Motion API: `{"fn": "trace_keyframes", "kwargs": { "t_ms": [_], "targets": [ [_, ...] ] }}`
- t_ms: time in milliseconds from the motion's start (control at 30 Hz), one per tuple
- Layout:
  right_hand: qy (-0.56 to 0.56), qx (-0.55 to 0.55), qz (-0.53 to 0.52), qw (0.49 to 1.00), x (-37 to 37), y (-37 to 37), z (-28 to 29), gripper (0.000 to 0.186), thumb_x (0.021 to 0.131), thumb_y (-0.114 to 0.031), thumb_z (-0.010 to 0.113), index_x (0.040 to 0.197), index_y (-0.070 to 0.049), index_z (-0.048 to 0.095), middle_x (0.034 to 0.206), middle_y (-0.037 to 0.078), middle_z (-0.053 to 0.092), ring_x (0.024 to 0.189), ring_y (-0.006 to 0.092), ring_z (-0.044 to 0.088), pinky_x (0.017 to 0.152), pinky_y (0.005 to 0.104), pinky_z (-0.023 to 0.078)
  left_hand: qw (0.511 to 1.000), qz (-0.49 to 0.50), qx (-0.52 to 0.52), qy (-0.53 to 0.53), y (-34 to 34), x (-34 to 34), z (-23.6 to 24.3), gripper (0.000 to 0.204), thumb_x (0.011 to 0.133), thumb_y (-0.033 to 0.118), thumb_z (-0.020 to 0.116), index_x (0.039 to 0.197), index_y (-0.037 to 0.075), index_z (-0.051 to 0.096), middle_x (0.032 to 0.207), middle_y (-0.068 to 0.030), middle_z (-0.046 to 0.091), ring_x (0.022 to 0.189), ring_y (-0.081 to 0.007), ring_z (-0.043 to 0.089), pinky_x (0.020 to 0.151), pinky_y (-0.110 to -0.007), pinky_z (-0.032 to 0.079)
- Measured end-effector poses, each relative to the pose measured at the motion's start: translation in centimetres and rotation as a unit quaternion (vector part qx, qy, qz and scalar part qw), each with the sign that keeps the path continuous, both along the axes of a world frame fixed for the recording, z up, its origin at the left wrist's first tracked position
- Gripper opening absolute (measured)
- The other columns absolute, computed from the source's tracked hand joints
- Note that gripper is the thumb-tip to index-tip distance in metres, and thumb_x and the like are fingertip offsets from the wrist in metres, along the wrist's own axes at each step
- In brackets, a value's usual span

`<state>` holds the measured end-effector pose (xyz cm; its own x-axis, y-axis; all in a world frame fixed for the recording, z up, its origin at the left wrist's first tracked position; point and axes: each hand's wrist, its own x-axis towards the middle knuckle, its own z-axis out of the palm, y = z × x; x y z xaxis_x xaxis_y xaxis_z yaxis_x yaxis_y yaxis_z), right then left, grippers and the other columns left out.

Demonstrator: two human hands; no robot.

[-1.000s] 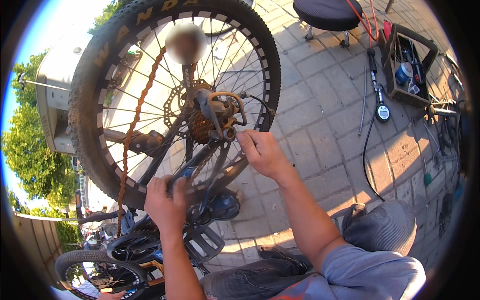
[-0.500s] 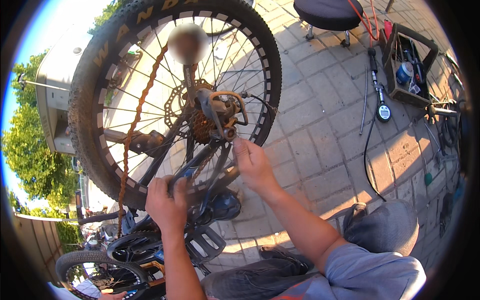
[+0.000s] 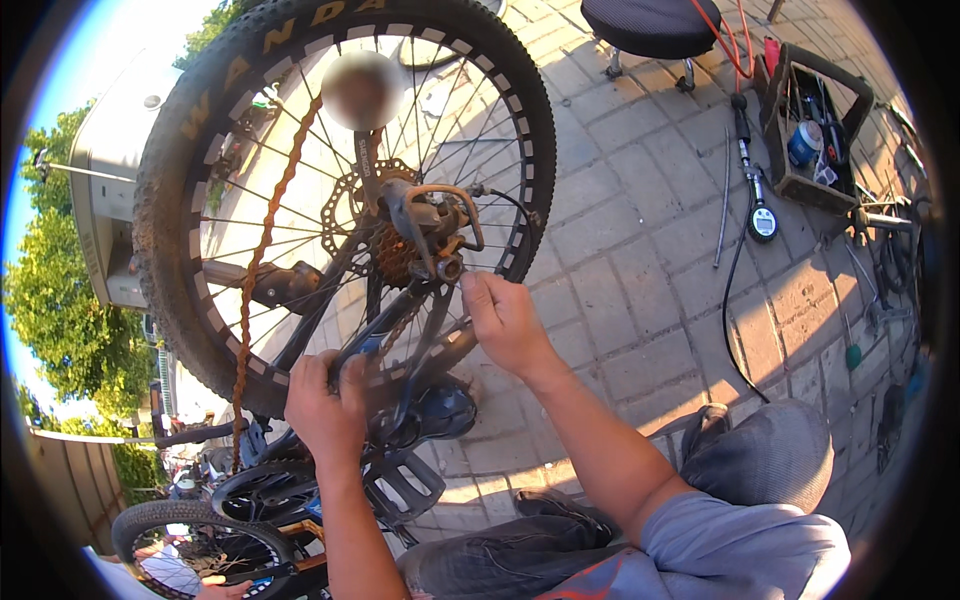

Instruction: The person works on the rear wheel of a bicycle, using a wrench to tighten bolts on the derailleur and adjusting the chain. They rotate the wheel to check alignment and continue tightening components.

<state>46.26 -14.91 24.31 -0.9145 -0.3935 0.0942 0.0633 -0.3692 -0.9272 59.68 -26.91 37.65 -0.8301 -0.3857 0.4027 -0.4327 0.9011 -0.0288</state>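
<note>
Rust-brown chain (image 3: pixel 265 240) hangs across the left spokes of the rear wheel (image 3: pixel 163 225) in the head view; I treat it as the left boundary of the work zone. The rear derailleur (image 3: pixel 418 213), the part in hand, sits just right of the cassette (image 3: pixel 392 256). I position the right hand (image 3: pixel 508 322) at its near end: thumb and forefinger tips come together beside a round fitting (image 3: pixel 451 269). Whether they pinch it, I cannot tell. I place the left hand (image 3: pixel 328 405) near left, by the frame stay (image 3: pixel 393 313), fingers curled; what they enclose is hidden.

I judge the step in hand to be fingertip work at the fitting. In my judgement, the next move calls for a short, controlled finger action, with the left side held steady.

Clearances: the spokes and wire guard (image 3: pixel 438 188) limit travel on the far and left sides. Paving (image 3: pixel 620 270) to the right gives open room. The pedal (image 3: pixel 400 490) stands near, beside the left forearm. The toolbox (image 3: pixel 784 182) lies well apart, far right.
</note>
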Motion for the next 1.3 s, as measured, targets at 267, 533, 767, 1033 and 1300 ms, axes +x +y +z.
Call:
{"fn": "trace_keyframes", "kwargs": {
  "t_ms": [267,533,767,1033,1300],
  "targets": [
    [0.142,0.134,0.006,0.981,-2.5,1.4,0.3,0.037,0.096,-0.03,0.051,0.075,-0.001,0.057,0.062,0.02,0.057,0.063,0.0404,0.058,0.057,0.0475,0.044,1.0,-0.007,0.003,0.007,-0.1,0.2,-0.1,0.023,0.082,0.024,0.071,0.087,0.004,0.062,0.078,-0.0105,0.056,0.075,-0.0312,0.056,0.065,-0.038,0.045],
    [-0.514,-0.367,0.082,0.771,3.7,-1.8,7.4,0.042,0.101,-0.047,0.039,0.08,-0.011,0.044,0.059,-0.004,0.033,0.046,0.0087,0.028,0.043,0.0251,0.025,1.0,-0.003,-0.009,0.0,0.1,-0.1,-0.2,0.022,0.082,0.023,0.07,0.087,0.004,0.062,0.078,-0.0106,0.055,0.076,-0.0309,0.056,0.065,-0.039,0.045],
    [-0.345,-0.278,0.031,0.896,3.7,-0.2,4.8,0.043,0.102,-0.042,0.039,0.078,-0.006,0.047,0.058,-0.003,0.038,0.048,0.0102,0.034,0.045,0.0265,0.029,1.0,-0.004,-0.009,-0.003,0.1,-0.1,-0.1,0.022,0.081,0.024,0.071,0.088,0.004,0.062,0.079,-0.0107,0.055,0.076,-0.0314,0.057,0.065,-0.039,0.045],
    [0.107,0.133,0.005,0.985,-2.2,1.5,0.8,0.04,0.095,-0.03,0.053,0.071,0.002,0.057,0.06,0.021,0.056,0.058,0.0382,0.057,0.054,0.0436,0.044,1.0,-0.002,-0.008,-0.004,0.0,0.2,-0.2,0.022,0.082,0.023,0.071,0.087,0.004,0.062,0.079,-0.0107,0.056,0.076,-0.0315,0.057,0.065,-0.039,0.045],
    [-0.165,-0.094,0.004,0.982,2.1,-1.8,0.8,0.045,0.1,-0.042,0.045,0.071,-0.007,0.047,0.056,-0.003,0.038,0.045,0.0104,0.034,0.043,0.0291,0.027,1.0,0.0,-0.001,0.004,-0.1,-0.2,-0.5,0.024,0.082,0.025,0.071,0.088,0.004,0.062,0.079,-0.0107,0.055,0.076,-0.0318,0.057,0.065,-0.039,0.045]
  ]
}}
